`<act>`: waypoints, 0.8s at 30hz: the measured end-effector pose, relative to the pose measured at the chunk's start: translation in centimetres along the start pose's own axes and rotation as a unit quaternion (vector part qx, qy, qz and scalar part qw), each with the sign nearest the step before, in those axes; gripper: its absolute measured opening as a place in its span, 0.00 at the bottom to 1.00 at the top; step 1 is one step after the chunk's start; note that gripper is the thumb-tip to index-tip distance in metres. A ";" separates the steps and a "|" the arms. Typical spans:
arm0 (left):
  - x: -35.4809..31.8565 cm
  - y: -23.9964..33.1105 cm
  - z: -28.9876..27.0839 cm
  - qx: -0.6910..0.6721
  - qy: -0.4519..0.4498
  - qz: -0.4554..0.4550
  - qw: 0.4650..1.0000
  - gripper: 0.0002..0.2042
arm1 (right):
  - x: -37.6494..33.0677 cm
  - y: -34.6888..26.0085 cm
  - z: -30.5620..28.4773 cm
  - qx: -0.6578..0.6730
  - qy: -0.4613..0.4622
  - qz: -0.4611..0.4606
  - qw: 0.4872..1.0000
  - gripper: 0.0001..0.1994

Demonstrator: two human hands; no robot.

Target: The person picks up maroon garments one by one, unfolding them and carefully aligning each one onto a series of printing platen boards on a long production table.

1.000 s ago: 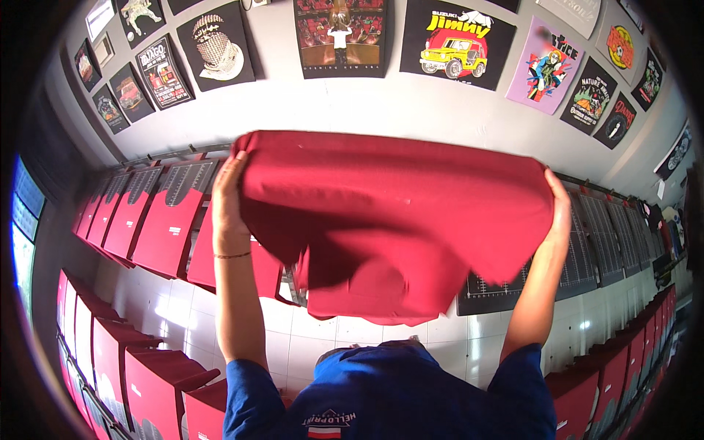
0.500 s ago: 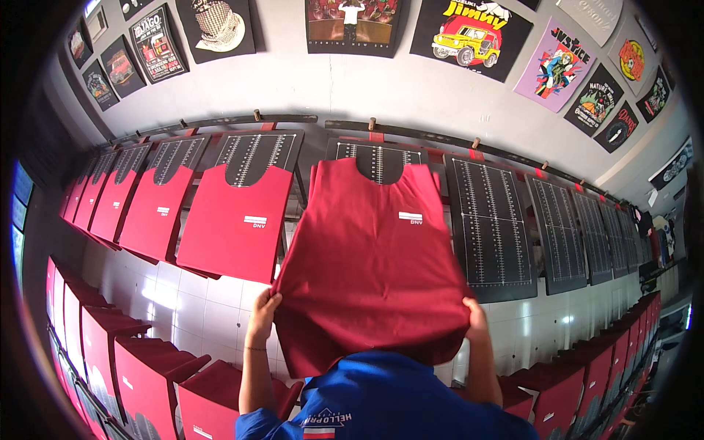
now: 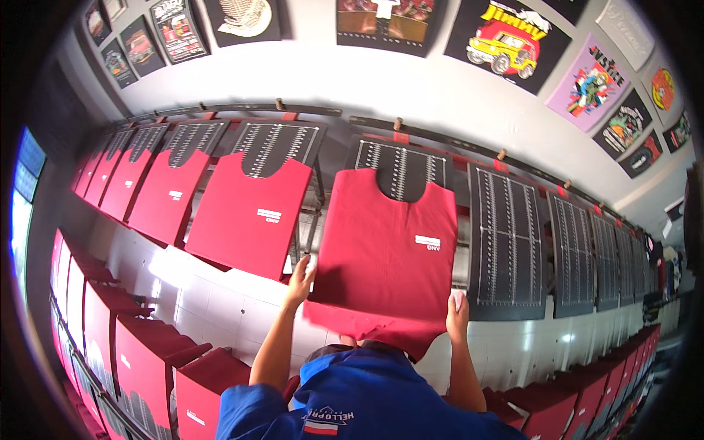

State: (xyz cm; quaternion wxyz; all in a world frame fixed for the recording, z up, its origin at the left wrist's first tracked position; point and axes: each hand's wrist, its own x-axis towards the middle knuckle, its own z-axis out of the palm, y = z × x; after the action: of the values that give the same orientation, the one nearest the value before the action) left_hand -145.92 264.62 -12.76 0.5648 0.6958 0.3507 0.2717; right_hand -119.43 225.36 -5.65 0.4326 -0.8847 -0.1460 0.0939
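A dark red T-shirt [image 3: 385,249] with a small white print on its chest lies over a black printing board [image 3: 402,165] marked with white ruler lines. The board's top end shows through the round neck opening, and the shirt's lower part hangs loose in folds toward me. Beside the shirt's lower left edge is my left hand [image 3: 301,282], its fingers stretched out along the side. My right hand [image 3: 457,314] is at the lower right edge, fingers pointing up, apparently open. Any contact between my fingertips and the cloth is hard to make out.
To the left, a row of boards carries more red shirts [image 3: 253,213]. Bare black boards [image 3: 506,242] continue to the right. Behind me stand more shirt-covered boards [image 3: 150,359]. A dark rail [image 3: 447,139] runs along the wall, where printed shirt panels [image 3: 506,40] hang.
The shirt has settled flatter onto the board, its bunched lower part now hanging down. Both hands have loosened from its lower sides and moved closer together. The view has shifted.
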 end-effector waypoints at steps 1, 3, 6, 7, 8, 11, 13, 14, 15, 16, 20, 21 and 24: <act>2.1 2.2 1.1 0.001 -0.095 -0.158 0.983 0.27 | 1.3 0.3 0.5 0.107 -0.046 0.064 0.991 0.34; 2.3 0.1 1.0 -0.300 -0.167 -0.359 0.868 0.34 | 4.7 0.5 2.7 0.315 -0.171 0.178 0.917 0.38; 0.3 2.5 1.4 -0.349 -0.236 -0.425 0.801 0.34 | 4.5 4.3 1.6 0.527 -0.256 0.424 0.691 0.42; -1.5 2.7 0.0 -0.343 -0.228 -0.441 0.797 0.33 | 1.9 3.6 1.0 0.497 -0.292 0.337 0.745 0.41; -2.9 3.6 -0.9 -0.324 -0.223 -0.456 0.798 0.31 | 0.3 6.3 0.0 0.465 -0.310 0.379 0.737 0.36; -5.7 6.5 -5.4 -0.251 -0.235 -0.452 0.823 0.24 | -4.1 5.6 -3.4 0.479 -0.318 0.347 0.741 0.33; -5.1 5.9 -7.6 -0.262 -0.243 -0.385 0.851 0.17 | -3.3 2.9 -6.1 0.454 -0.291 0.281 0.794 0.33; -3.6 7.7 -8.0 -0.261 -0.242 -0.318 0.879 0.15 | -2.2 -0.4 -7.1 0.448 -0.252 0.199 0.835 0.33; -0.8 11.8 -8.2 -0.258 -0.250 -0.249 0.900 0.14 | -0.3 -1.8 -8.9 0.432 -0.212 0.156 0.863 0.32; 0.9 14.8 -9.0 -0.265 -0.244 -0.209 0.909 0.13 | 0.6 -7.5 -10.1 0.425 -0.190 0.100 0.879 0.29; 6.3 26.9 -14.4 -0.284 -0.217 -0.010 0.934 0.12 | 2.0 -14.1 -13.7 0.479 -0.079 -0.102 0.868 0.34; 6.8 27.9 -17.2 -0.270 -0.219 0.017 0.938 0.12 | 1.3 -16.0 -12.9 0.423 -0.028 -0.223 0.878 0.33; 9.4 30.7 -25.5 -0.208 -0.227 0.160 0.938 0.15 | -0.8 -18.4 -13.1 0.103 0.315 -0.372 0.867 0.28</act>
State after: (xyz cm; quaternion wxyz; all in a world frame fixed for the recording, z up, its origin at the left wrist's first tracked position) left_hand -154.40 283.66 22.53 0.7106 0.6530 0.0329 0.2601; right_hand -119.66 226.14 16.87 0.5468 -0.6981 -0.3098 -0.3429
